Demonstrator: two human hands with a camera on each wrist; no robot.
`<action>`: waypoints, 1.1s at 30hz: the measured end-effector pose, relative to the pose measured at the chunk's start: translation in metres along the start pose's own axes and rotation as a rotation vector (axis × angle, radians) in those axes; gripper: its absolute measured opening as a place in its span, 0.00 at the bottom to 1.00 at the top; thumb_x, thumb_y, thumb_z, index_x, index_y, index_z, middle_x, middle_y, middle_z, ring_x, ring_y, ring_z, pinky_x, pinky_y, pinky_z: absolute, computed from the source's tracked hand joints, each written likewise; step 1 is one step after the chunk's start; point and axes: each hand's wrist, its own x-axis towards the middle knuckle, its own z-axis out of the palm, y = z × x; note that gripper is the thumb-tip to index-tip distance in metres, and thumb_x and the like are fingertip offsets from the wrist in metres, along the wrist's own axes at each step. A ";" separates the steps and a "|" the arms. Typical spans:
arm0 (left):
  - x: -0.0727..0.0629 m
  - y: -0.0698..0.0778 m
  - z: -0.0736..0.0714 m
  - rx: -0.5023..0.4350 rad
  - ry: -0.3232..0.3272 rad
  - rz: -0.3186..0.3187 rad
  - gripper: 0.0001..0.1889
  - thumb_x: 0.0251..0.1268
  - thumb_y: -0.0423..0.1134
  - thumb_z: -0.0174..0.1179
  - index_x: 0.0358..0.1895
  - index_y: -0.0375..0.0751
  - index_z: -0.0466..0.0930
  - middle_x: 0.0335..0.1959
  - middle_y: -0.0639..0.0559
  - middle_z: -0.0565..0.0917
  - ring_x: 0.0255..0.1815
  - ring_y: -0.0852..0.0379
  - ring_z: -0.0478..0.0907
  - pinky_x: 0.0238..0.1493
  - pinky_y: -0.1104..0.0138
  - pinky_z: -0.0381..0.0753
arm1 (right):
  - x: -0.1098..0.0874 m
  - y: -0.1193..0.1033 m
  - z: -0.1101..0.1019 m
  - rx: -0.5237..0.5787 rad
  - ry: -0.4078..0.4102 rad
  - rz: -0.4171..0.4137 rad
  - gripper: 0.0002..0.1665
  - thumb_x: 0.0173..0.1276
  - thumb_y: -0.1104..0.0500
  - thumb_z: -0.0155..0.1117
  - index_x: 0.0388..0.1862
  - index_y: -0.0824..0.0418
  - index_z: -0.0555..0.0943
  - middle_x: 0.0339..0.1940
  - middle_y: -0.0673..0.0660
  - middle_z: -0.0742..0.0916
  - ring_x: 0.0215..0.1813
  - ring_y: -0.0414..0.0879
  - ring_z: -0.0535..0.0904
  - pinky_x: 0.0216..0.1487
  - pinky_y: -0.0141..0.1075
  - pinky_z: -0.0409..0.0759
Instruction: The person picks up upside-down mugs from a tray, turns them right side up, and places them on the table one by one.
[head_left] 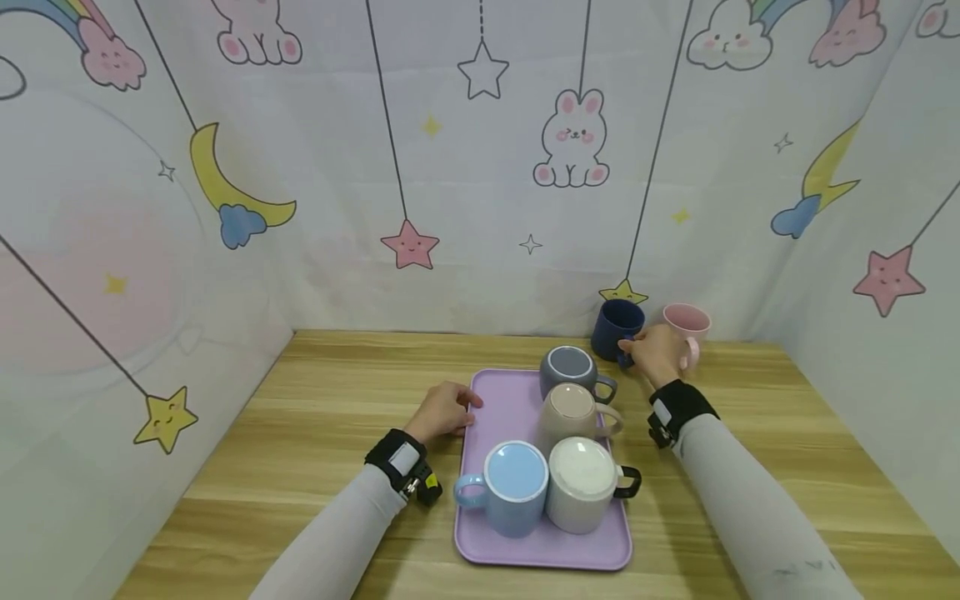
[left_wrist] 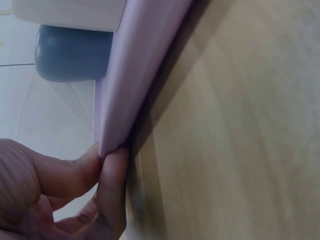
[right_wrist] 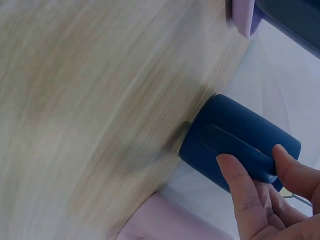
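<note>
My right hand (head_left: 655, 353) pinches the handle of a dark blue mug (head_left: 617, 325) at the back of the table; the right wrist view shows thumb and fingers around that handle (right_wrist: 240, 152). The mug stands upright on the wood. With thumb and finger, my left hand (head_left: 444, 410) pinches the left rim of a purple tray (head_left: 491, 546). Upside down on the tray stand a dark grey mug (head_left: 568, 364), a beige mug (head_left: 573, 404), a light blue mug (head_left: 516, 483) and a white mug with a black handle (head_left: 581, 483).
A pink mug (head_left: 686, 321) stands upright just right of the dark blue mug, close to my right hand. Behind the wooden table (head_left: 345, 367) hangs a patterned cloth wall (head_left: 480, 167), with cloth sides at left and right.
</note>
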 end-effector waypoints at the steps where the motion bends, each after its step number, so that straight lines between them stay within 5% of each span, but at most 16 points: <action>1: 0.000 0.000 0.000 0.000 -0.002 0.001 0.11 0.65 0.21 0.65 0.48 0.31 0.87 0.42 0.41 0.78 0.27 0.57 0.78 0.27 0.70 0.86 | 0.000 -0.002 0.000 -0.011 0.004 -0.007 0.14 0.69 0.63 0.72 0.34 0.78 0.87 0.30 0.68 0.89 0.23 0.47 0.80 0.21 0.30 0.78; 33: -0.004 -0.001 0.001 -0.050 0.043 -0.011 0.16 0.64 0.20 0.65 0.54 0.30 0.85 0.37 0.43 0.79 0.27 0.56 0.79 0.26 0.68 0.88 | 0.006 -0.010 0.009 -0.136 0.027 0.090 0.18 0.70 0.56 0.74 0.32 0.73 0.89 0.22 0.58 0.86 0.30 0.52 0.78 0.25 0.35 0.71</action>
